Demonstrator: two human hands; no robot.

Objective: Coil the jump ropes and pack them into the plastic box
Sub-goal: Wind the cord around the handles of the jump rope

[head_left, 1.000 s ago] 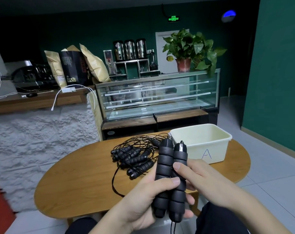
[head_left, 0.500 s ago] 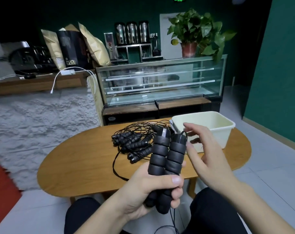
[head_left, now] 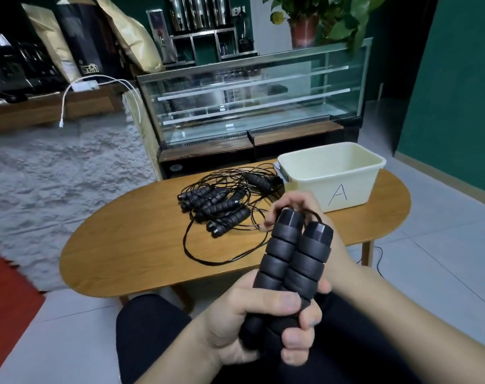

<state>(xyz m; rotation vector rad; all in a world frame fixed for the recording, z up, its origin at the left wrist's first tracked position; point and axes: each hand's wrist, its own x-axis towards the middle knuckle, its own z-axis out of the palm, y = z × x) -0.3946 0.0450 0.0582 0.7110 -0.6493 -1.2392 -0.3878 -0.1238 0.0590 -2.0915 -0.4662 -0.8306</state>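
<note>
The right hand point(head_left: 296, 214), spread beside the handles a moment ago, now pinches the cord point(head_left: 314, 216) above the paired handles point(head_left: 292, 261) the left hand point(head_left: 252, 322) grips (coiling apparently starting), plastic box point(head_left: 346, 189) waiting on the bench point(head_left: 138, 245)

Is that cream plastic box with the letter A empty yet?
Apparently empty: the cream plastic box shows only bare inner walls; its floor is partly hidden. Ropes lie outside.

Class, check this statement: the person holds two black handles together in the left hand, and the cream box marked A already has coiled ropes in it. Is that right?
Not quite. The head view shows the cream box holding no ropes. The left hand does grip the two black handles.
</note>
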